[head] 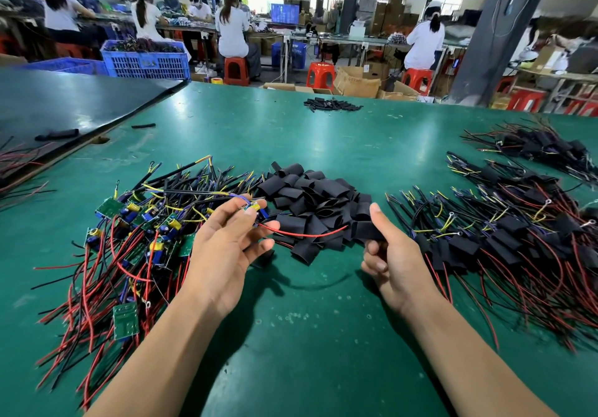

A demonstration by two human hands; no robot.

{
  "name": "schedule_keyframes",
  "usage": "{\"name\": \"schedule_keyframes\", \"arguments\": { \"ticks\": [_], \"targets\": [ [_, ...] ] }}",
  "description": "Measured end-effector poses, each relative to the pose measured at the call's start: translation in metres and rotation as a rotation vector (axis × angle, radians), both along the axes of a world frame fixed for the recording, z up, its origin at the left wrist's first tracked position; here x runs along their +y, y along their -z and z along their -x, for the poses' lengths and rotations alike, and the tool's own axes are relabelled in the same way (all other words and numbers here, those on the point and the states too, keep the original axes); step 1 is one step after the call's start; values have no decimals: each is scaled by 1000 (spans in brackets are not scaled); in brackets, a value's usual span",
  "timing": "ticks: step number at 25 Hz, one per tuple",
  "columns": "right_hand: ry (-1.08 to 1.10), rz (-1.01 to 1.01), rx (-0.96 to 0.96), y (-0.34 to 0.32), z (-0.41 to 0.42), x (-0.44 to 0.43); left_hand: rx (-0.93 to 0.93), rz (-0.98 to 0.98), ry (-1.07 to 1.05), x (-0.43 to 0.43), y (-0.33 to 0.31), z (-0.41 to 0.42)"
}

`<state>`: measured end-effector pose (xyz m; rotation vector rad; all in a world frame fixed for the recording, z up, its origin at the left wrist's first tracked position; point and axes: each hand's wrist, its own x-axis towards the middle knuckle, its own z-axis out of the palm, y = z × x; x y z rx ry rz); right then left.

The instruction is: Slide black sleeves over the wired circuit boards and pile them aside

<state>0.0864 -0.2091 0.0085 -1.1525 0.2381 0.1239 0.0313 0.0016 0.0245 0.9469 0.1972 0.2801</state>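
Wired green circuit board, blue and yellow parts on top: hangs above the green table mat, just left of the central heap of loose black sleeves. Sits pinched between thumb and fingertips of the left hand, the lower fingers spread loose and holding nothing. Mostly hidden by the fingertips, so cannot read the full outline.

Right hand: grips one flattened black sleeve at the heap's near right edge, thumb straight on top, fingers curled beneath.

Thin red lead: sags from the board across the heap's near edge, tip reaching the sleeve's left mouth. Cannot tell whether inside yet.

Risks, as judged:
- Flattened mouth probably near closed. Likely catches a board corner or the yellow part unless squeezed open.
- Only the red lead seen at the mouth. Black partner possibly missing the opening and folding back outside.
- Thin lead likely to buckle if pushed rather than drawn through.
- Far leads running up and left over the tangle of bare wired boards left of the heap. May drag neighbours along if snagged.
- Light fingertip pinch. May let the board twist or drop under any pull.

Orientation of board plus leads: long axis roughly left to right across the view, red-lead end pointing right toward the sleeve, yellow-tipped leads pointing away left and back. Sleeve's long axis about the same, mouth facing left.

Pile of sleeved boards: right of the heap, beside the right hand.
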Motion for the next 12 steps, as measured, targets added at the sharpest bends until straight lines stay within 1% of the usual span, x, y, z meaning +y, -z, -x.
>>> {"name": "schedule_keyframes", "arguments": {
  "ticks": [4, 12],
  "targets": [
    [-6, 50, -13, 1, -1, 0, 0, -37, 9, 0, 1, -1],
    [-55, 126, -62, 4, 0, 2, -5, -21, 2, 1, 0, -1]
  ]
}}
